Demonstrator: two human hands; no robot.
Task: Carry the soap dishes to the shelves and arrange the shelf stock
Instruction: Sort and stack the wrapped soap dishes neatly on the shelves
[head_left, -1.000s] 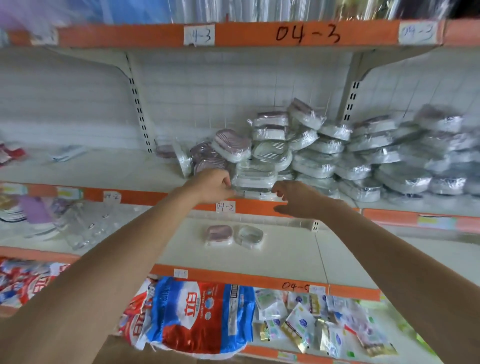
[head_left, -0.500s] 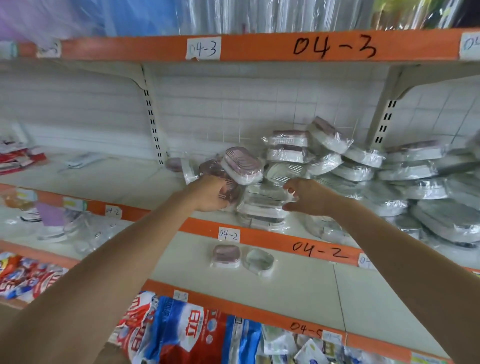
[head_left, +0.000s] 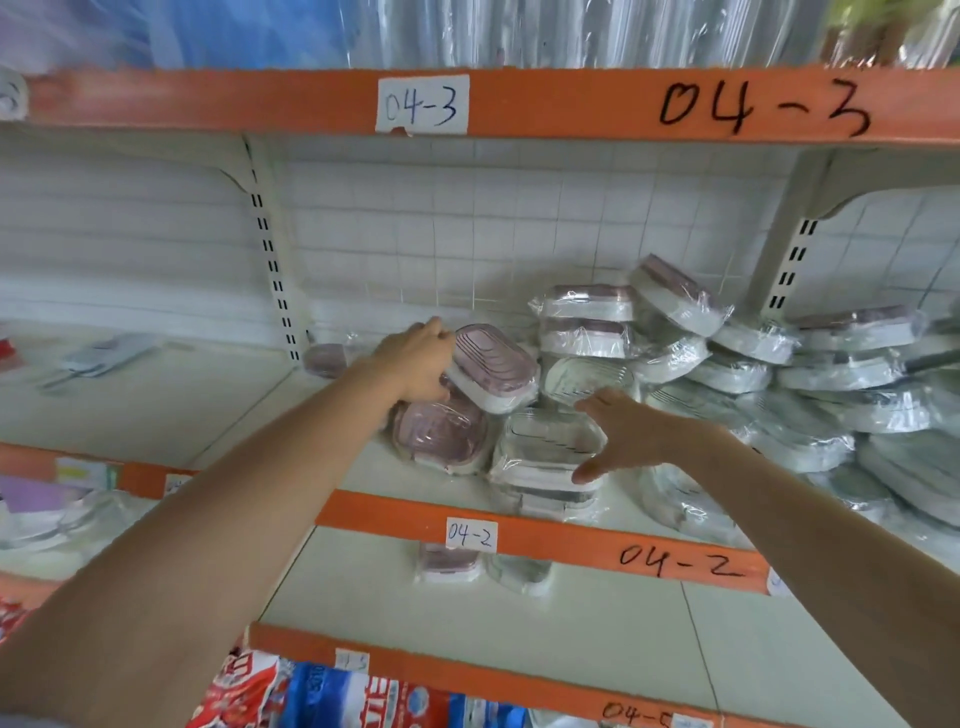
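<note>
Right hand (head_left: 631, 434) hovered with fingers spread and thumb apart over a clear wrapped soap dish (head_left: 550, 441) topping a short stack near the front edge of the middle shelf (head_left: 540, 538). Left hand (head_left: 418, 361) gripped the left end of a tilted pink soap dish (head_left: 493, 366). Behind and to the right lay the heaped soap dishes (head_left: 753, 364)
</note>
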